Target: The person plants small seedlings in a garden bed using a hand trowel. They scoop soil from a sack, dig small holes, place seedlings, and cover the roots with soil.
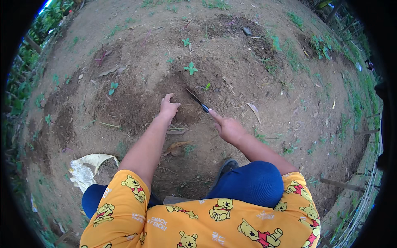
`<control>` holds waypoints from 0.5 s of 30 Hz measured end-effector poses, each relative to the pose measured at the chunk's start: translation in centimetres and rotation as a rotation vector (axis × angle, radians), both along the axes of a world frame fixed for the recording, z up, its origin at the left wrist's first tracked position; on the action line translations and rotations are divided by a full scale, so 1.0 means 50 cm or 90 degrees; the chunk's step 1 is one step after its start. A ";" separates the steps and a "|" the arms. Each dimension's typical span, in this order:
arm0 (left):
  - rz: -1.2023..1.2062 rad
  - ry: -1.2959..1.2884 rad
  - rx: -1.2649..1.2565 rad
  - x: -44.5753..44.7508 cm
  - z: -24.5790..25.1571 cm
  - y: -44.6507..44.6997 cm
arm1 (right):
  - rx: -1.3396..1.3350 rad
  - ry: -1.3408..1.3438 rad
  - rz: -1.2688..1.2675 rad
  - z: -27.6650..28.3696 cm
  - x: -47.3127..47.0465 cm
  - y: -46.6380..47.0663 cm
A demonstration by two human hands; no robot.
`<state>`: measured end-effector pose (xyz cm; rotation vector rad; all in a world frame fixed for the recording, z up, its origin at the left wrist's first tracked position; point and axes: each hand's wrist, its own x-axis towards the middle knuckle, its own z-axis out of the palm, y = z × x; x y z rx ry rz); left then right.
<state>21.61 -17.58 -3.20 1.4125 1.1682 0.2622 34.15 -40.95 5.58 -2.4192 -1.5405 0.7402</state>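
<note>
My right hand [231, 129] grips the dark handle of a narrow-bladed knife [195, 98]. Its blade slants up and left, with the tip at the loosened brown soil [183, 108]. My left hand [169, 107] is at the left side of this dug patch, thumb and forefinger apart. Nothing shows in it, though the undersides of the fingers are hidden. Just beyond the blade stands a small bright green seedling [207, 86]. A larger four-leaved seedling [190, 68] grows farther off, above both hands.
Another seedling [113, 88] grows to the left. Dry leaves [254, 111] lie about. A torn pale plastic sack [85, 169] is near my left knee. Wooden stakes [342, 185] line the right edge, and dense plants [23, 83] border the left.
</note>
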 end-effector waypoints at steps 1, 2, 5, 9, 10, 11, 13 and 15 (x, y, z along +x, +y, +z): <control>0.004 -0.004 -0.006 0.001 0.004 -0.002 | 0.001 0.016 0.002 0.001 -0.004 -0.007; -0.014 0.018 0.044 0.003 0.001 -0.004 | 0.000 0.019 0.005 0.002 -0.005 -0.017; -0.083 0.095 0.192 0.002 -0.005 -0.015 | -0.006 0.027 0.003 0.016 0.000 -0.057; -0.165 0.119 0.289 0.020 0.021 -0.044 | -0.029 -0.005 -0.023 0.094 0.027 -0.123; -0.176 0.102 0.290 0.027 0.022 -0.050 | -0.036 -0.020 -0.032 0.101 0.035 -0.137; -0.183 0.112 0.290 0.033 0.022 -0.058 | -0.028 -0.048 -0.027 0.097 0.044 -0.148; -0.204 0.120 0.291 0.059 0.039 -0.081 | -0.013 -0.113 -0.026 0.095 0.059 -0.169; -0.214 0.119 0.297 0.077 0.039 -0.095 | -0.095 -0.098 -0.035 0.094 0.067 -0.160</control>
